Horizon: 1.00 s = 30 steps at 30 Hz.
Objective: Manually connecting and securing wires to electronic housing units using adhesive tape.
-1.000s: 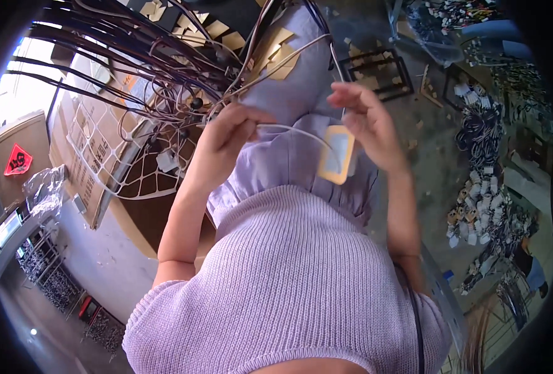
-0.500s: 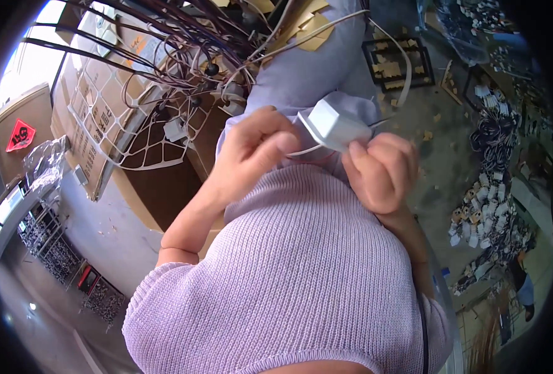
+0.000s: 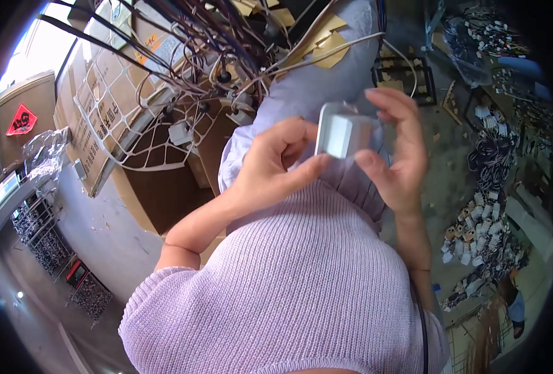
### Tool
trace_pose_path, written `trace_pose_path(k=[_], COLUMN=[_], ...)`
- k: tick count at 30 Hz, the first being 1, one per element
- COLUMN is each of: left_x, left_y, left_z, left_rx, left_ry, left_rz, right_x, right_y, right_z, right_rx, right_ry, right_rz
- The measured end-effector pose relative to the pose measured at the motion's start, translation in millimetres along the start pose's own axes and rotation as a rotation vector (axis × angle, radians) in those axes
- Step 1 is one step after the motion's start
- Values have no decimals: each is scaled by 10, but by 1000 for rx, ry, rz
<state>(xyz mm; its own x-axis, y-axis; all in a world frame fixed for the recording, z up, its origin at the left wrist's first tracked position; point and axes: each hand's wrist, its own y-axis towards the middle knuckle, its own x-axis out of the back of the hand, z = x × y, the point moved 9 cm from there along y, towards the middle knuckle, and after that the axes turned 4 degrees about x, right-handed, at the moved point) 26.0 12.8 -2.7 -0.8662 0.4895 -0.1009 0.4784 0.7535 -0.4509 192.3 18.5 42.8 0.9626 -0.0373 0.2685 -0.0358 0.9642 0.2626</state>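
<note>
A white, box-shaped plastic housing [image 3: 346, 136] with a wide flange at one end is in front of my body, above my lap. My left hand [image 3: 269, 161] pinches it by the flange between thumb and fingers, with the flange facing left. My right hand [image 3: 403, 163] is just right of the housing, fingers and thumb spread around its narrower end. Whether the right thumb touches the housing, I cannot tell. Purple-grey trousers [image 3: 314, 87] cover my leg behind it.
Dark and white cables [image 3: 226, 43] hang ahead on the left, beside white netting [image 3: 111, 128] and an open cardboard box [image 3: 142, 209]. Yellowish flat pieces [image 3: 332, 50] lie on my leg. Piled white plugs or housings [image 3: 476, 227] and coiled cables [image 3: 493, 149] lie on the floor at right.
The housing has turned so its flange faces left and its body points right. My right hand has opened away from it. My left hand has shifted right onto the flange.
</note>
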Motion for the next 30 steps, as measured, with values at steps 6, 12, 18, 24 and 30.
trace_pose_path(k=[6,12,18,24,30], left_x=[-17,-101,78,273,500], left_y=[-2,-21,88,-63,400], left_z=[61,98,348,431,608], left_rx=[-97,-20,279,450,125], left_ry=[-17,-29,14,-104,-82], left_rz=[125,246,35,-297,-245], right_x=[-140,-231,-180,487,994], right_y=[-43,-120,-49,-132,-330], right_z=[-292,-514,-122,-454,-685], right_rx=[-245,-543,144,-82,-52], right_ry=[296,553,-366,-185,-257], right_rz=[168,316,200,-342,-520])
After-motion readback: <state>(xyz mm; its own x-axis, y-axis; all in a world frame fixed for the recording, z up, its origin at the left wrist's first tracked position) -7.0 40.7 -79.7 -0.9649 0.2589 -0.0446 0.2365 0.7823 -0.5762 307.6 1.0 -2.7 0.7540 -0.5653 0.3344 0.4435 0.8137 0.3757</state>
